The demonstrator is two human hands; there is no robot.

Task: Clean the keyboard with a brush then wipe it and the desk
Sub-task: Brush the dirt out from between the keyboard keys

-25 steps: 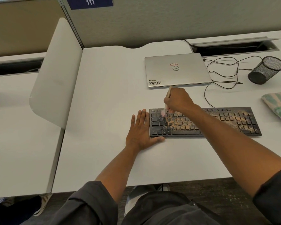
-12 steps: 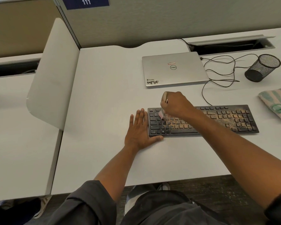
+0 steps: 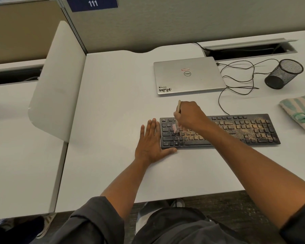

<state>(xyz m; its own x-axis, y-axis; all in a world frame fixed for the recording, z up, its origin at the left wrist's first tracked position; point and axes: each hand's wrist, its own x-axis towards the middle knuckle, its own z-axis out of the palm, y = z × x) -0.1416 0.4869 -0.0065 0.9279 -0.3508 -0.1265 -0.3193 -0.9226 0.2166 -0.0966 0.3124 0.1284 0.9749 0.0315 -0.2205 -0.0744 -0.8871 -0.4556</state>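
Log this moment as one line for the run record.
step: brushing | right hand grips brush, bristles on left keys | left hand flat, steadies keyboard | dust remains right side | cloth unused

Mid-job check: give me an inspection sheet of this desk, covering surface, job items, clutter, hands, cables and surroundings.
Surface: white desk, no loose dust seen beside the keyboard.
Job's things: black keyboard coated in tan dust across its middle and right; brush with pink bristles on the left keys; striped cloth at the right edge, unused.
Clutter: closed silver laptop; black mesh pen cup lying on its side.
Hands: left hand flat on the desk against the keyboard's left end; right hand grips the brush.
Cables: black cables looped loosely between laptop and cup.
Surroundings: white divider panel; open cable tray; sign 111.
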